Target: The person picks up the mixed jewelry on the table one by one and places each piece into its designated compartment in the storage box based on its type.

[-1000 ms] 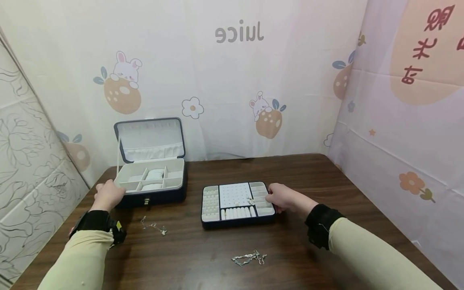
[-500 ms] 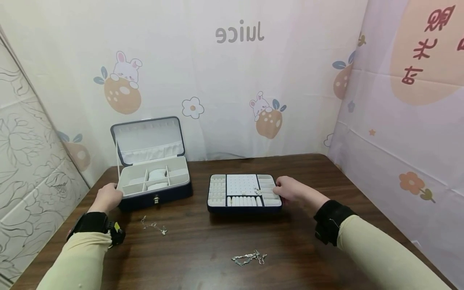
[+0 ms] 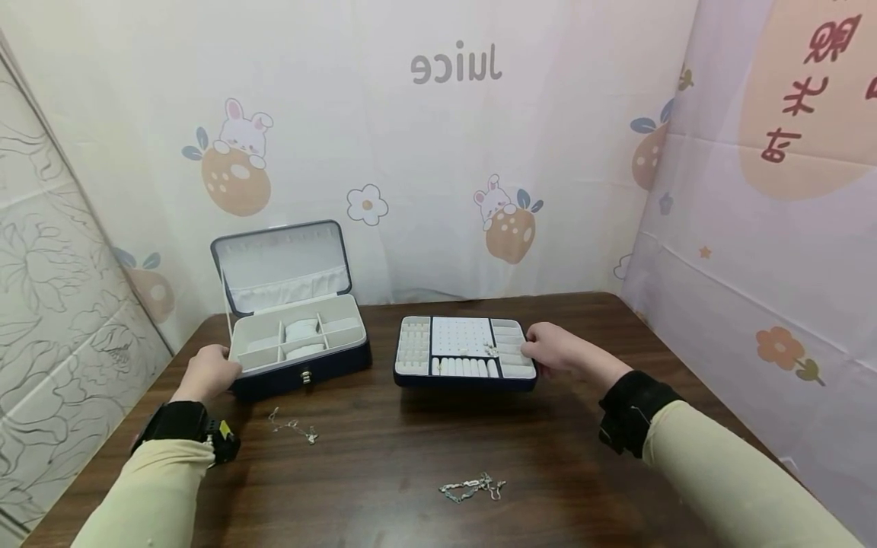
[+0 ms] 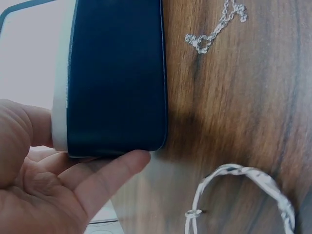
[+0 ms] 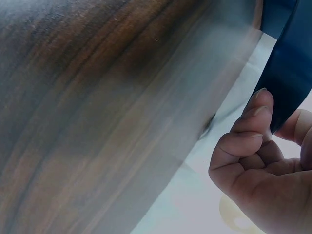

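Note:
In the head view my left hand (image 3: 208,373) grips the left wall of an open navy jewelry box (image 3: 301,373). Its thumb lies inside the pale rim in the left wrist view, and its fingers press the outside of the box (image 4: 117,78). My right hand (image 3: 556,347) pinches the right edge of a navy-edged jewelry tray (image 3: 462,335), which is raised above the table. The right wrist view shows curled fingers under the tray's side (image 5: 287,63), thumb opposite. Small silvery pieces (image 3: 491,350) sit on the tray, with white ring rolls along its front.
A thin silver chain (image 3: 293,426) lies in front of the box. Another chain (image 3: 473,487) lies near the front middle of the brown table (image 3: 370,472). A silver twisted loop (image 4: 243,170) shows in the left wrist view. Patterned curtains (image 3: 411,152) stand behind.
My right hand has lifted the tray and carried it slightly right and away from me. The box has shifted right and turned a little, my left hand still on it.

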